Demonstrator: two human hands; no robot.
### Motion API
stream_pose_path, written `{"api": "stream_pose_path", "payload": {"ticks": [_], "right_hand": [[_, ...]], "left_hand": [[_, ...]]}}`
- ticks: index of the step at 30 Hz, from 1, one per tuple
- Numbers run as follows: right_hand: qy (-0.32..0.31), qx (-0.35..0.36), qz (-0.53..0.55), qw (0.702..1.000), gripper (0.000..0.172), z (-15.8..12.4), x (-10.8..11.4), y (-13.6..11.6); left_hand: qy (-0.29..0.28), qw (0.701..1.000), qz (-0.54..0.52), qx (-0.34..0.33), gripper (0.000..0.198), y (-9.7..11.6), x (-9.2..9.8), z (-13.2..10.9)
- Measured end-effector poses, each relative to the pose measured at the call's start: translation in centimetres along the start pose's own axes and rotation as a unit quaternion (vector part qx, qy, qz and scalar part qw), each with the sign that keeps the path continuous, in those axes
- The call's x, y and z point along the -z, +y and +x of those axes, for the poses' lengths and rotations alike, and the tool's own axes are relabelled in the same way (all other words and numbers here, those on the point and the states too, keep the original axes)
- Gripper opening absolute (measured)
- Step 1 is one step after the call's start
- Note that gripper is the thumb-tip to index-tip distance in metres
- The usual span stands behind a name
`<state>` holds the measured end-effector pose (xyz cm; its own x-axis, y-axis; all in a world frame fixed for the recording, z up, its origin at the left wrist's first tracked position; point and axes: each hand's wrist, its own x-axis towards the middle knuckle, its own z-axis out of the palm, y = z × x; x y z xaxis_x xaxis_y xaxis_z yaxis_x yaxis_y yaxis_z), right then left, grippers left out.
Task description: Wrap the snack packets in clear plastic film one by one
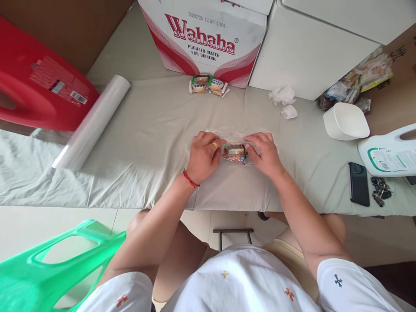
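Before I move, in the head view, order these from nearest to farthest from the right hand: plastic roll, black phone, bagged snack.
From the right hand:
1. Bagged snack: right by its thumb, on the left.
2. Black phone: off to the right.
3. Plastic roll: far over to the left.

Bright, soft light fills the view, strongest toward the left, where the pale cloth [143, 121] looks lightest; the floor [380, 247] at lower right is dimmer. Shadows are faint and soft-edged. White glare streaks the plastic roll [94, 123], with small glints on the clear bag [235, 159]. Wide-angle distortion stretches the red jug [39, 86] and slightly soft green plastic frame [26, 277]. Lettering on the carton [208, 41] is crisp.
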<state>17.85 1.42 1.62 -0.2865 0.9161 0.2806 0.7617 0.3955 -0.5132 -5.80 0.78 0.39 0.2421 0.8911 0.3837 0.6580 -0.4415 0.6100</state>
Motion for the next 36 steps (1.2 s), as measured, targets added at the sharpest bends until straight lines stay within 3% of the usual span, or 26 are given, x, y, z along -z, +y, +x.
{"api": "stream_pose_path", "payload": {"ticks": [4, 9, 12, 15, 18, 21, 23, 26, 28, 32, 34, 36], "right_hand": [[-0.011, 0.013, -0.015, 1.000, 0.028, 0.3, -1.0, 0.3], [0.040, -0.016, -0.034, 0.999, 0.028, -0.4, -0.3, 0.2], [0.059, -0.003, -0.038, 0.998, 0.031, -0.8, -0.3, -1.2], [0.008, 0.033, -0.028, 0.999, 0.036, -1.4, -1.3, -2.8], [-0.055, 0.039, -0.029, 0.997, 0.043, -1.9, -2.7, -3.4], [-0.069, 0.027, -0.030, 0.997, 0.046, -2.1, -3.6, -3.0], [-0.066, 0.024, -0.028, 0.997, 0.045, -2.1, -3.9, -2.7], [-0.066, 0.027, -0.038, 0.997, 0.044, -2.0, -3.9, -2.4], [-0.068, 0.033, -0.050, 0.996, 0.045, -2.0, -3.9, -2.4], [-0.076, 0.050, -0.072, 0.993, 0.046, -2.2, -3.8, -2.3], [-0.071, 0.052, -0.082, 0.993, 0.045, -2.5, -3.7, -2.3], [-0.049, 0.045, -0.096, 0.993, 0.043, -2.9, -3.6, -2.3]], "left_hand": [[-0.050, 0.998, 0.037, -0.014, 0.032, -0.1, -1.4, 0.3], [-0.092, 0.995, 0.038, 0.000, 0.037, -0.2, -2.1, 0.2], [-0.083, 0.996, 0.034, 0.002, 0.036, -0.1, -2.1, 0.1], [-0.082, 0.996, 0.016, 0.020, 0.033, -0.2, -1.8, 0.3], [-0.038, 0.995, 0.006, 0.095, 0.030, -1.0, -1.3, 0.9], [0.015, 0.983, 0.007, 0.182, 0.027, -2.3, -0.8, 2.0], [0.020, 0.980, 0.007, 0.197, 0.035, -2.9, -0.7, 3.0], [0.014, 0.985, 0.018, 0.171, 0.065, -2.9, -1.4, 4.6], [-0.002, 0.988, 0.037, 0.149, 0.071, -2.6, -2.2, 5.7], [-0.054, 0.987, 0.045, 0.147, 0.031, -2.9, -3.6, 6.9], [-0.043, 0.986, 0.023, 0.160, 0.019, -3.6, -3.6, 7.1], [-0.004, 0.988, -0.009, 0.153, 0.020, -4.5, -3.0, 7.1]]}}
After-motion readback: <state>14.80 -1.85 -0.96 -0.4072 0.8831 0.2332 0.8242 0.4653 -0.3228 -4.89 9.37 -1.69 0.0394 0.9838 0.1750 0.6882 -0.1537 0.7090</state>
